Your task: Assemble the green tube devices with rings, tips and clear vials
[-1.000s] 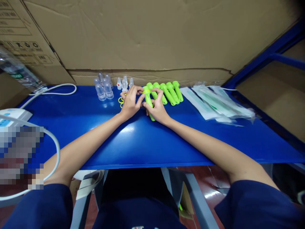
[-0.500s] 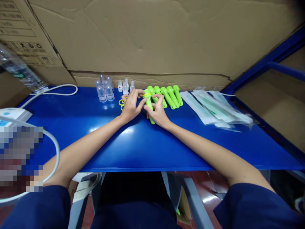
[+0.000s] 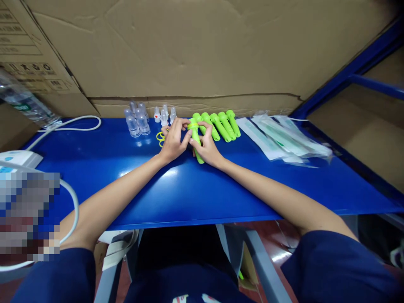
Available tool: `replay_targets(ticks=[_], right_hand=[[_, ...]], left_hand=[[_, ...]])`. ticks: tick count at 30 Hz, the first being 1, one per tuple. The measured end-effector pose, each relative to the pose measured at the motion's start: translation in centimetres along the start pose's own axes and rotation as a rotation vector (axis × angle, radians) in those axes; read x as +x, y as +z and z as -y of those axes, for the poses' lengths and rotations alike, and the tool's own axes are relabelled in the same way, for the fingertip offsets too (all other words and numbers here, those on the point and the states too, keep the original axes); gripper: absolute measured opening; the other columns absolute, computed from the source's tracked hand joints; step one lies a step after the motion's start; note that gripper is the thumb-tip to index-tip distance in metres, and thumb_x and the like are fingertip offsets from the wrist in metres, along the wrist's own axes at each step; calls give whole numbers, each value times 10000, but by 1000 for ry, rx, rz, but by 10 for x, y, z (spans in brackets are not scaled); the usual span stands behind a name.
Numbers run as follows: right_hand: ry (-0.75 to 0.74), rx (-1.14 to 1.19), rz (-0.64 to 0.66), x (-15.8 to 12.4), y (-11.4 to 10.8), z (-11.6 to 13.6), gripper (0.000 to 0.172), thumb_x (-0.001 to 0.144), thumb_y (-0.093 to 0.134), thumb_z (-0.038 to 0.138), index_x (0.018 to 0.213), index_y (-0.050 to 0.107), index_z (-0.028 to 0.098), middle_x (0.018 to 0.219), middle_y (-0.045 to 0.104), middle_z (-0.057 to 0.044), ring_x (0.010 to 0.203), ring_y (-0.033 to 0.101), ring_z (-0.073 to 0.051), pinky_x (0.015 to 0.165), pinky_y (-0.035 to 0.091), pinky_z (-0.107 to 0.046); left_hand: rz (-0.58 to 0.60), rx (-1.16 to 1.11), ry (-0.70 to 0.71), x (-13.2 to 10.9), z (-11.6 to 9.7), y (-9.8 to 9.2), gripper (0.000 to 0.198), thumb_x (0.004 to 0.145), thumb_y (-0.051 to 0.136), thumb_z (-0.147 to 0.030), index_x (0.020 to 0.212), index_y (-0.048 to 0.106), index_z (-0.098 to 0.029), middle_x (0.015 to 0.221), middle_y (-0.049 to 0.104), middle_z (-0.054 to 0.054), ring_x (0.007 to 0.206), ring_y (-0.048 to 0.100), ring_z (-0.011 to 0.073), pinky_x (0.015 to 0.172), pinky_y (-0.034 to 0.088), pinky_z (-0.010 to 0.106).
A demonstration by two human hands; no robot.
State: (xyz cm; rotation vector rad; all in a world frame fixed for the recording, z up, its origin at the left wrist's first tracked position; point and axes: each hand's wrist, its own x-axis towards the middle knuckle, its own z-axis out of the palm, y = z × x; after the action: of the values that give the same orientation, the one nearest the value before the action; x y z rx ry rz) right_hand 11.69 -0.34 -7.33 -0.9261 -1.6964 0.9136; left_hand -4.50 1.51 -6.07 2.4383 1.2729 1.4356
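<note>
Both hands meet around a lime-green flashlight body [image 3: 198, 156], its wide head pointing away from me and a yellow ring [image 3: 192, 126] around that head. My right hand [image 3: 207, 145] is closed on the handle, thumb along its side. At the head, my left hand [image 3: 175, 140] has its fingers closed against the ring and rim; the exact grip is partly hidden. Loose yellow rings [image 3: 160, 137] lie beside the left fingers, partly covered. Several more green flashlight bodies [image 3: 224, 126] lie in a row just past the right hand.
Clear plastic caps [image 3: 138, 120] and smaller white-based clear pieces [image 3: 164, 115] stand at the back. Clear plastic packets with greenish strips [image 3: 284, 136] lie right. A white power strip [image 3: 22, 162], cable and plastic bottle [image 3: 30, 103] are left. Cardboard [image 3: 189, 50] walls the blue table [image 3: 176, 198].
The camera view has shifted slightly. Both hands stay on the green flashlight body at its ringed head, with only a tiny shift of the fingers.
</note>
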Motion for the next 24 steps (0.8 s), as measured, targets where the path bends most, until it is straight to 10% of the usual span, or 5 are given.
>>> replay_targets(ticks=[24], right_hand=[[-52, 81, -33, 0, 2, 5, 680, 872, 753, 607, 1237, 266, 303, 817, 679, 51, 680, 727, -181, 651, 638, -365]], left_hand=[[22, -32, -6, 3, 8, -1, 276, 1082, 480, -439, 1210, 589, -219, 1141, 714, 68, 999, 682, 224, 986, 371, 412]])
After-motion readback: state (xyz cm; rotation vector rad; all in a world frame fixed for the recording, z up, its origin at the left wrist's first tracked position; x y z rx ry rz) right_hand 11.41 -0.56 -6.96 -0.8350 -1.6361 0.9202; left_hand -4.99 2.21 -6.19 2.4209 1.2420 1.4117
